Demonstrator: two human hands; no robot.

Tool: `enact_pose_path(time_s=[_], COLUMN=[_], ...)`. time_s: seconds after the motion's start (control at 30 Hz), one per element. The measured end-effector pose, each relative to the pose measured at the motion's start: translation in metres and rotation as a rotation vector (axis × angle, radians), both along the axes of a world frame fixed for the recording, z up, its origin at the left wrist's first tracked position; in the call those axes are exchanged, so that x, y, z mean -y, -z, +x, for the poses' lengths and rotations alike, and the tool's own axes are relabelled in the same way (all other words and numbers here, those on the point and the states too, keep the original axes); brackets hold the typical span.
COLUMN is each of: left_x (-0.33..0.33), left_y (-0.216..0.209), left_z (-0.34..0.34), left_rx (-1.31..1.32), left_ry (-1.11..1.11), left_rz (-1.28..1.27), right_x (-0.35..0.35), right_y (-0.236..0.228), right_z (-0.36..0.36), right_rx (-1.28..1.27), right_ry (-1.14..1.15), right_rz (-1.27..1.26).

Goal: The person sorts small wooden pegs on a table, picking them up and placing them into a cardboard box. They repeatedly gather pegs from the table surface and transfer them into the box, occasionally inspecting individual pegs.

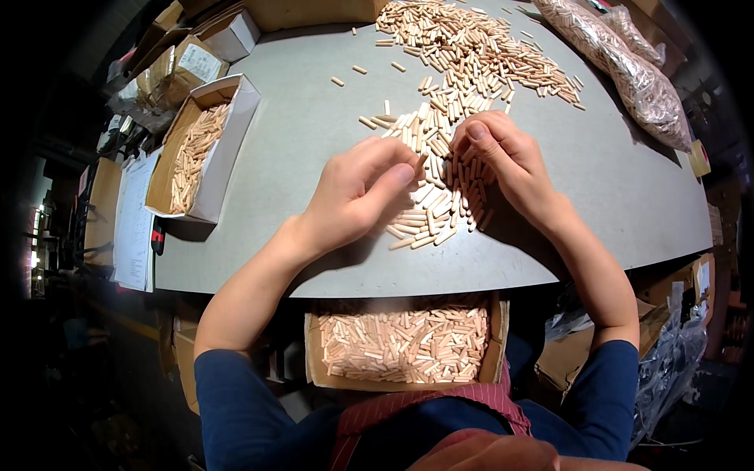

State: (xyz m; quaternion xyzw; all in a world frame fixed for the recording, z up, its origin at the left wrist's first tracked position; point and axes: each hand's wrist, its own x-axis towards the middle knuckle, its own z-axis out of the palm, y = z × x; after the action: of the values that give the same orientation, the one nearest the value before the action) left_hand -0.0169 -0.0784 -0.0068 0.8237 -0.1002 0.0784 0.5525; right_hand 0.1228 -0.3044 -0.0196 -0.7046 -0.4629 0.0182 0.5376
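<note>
Short wooden dowels [430,206] lie in a loose pile on the grey table, between and beneath my two hands. My left hand [363,187] is at the pile's left side, its fingers curled and its thumb pressed toward them. What looks like a single dowel [422,165] pokes out from its fingertips. Over the pile's right side hovers my right hand [506,157], thumb tip against the bent fingers. Anything in that pinch is hidden. Its shadow darkens the dowels below.
A larger dowel heap [471,47] spreads toward the table's far edge. At left stands a white carton [237,129] of dowels beside paper sheets [135,224]. An open cardboard box [316,353] of dowels sits below the near edge. Filled plastic bags [628,74] lie at far right.
</note>
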Motion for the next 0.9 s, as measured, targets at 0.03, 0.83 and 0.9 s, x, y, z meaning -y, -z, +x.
enact_pose_path(time_s=[0.03, 0.83, 0.9], left_x=[0.001, -0.047, -0.041], left_y=[0.003, 0.010, 0.012], left_z=[0.001, 0.024, 0.025], left_rx=[-0.003, 0.419, 0.438], left_ry=[-0.027, -0.178, -0.124], left_rz=[-0.047, 0.609, 0.643], right_x=[0.000, 0.014, 0.014], right_y=[0.001, 0.009, 0.010], right_z=[0.001, 0.041, 0.041], right_rx=[-0.002, 0.290, 0.270], right_ry=[0.006, 0.200, 0.200], right_rz=[0.003, -0.078, -0.085])
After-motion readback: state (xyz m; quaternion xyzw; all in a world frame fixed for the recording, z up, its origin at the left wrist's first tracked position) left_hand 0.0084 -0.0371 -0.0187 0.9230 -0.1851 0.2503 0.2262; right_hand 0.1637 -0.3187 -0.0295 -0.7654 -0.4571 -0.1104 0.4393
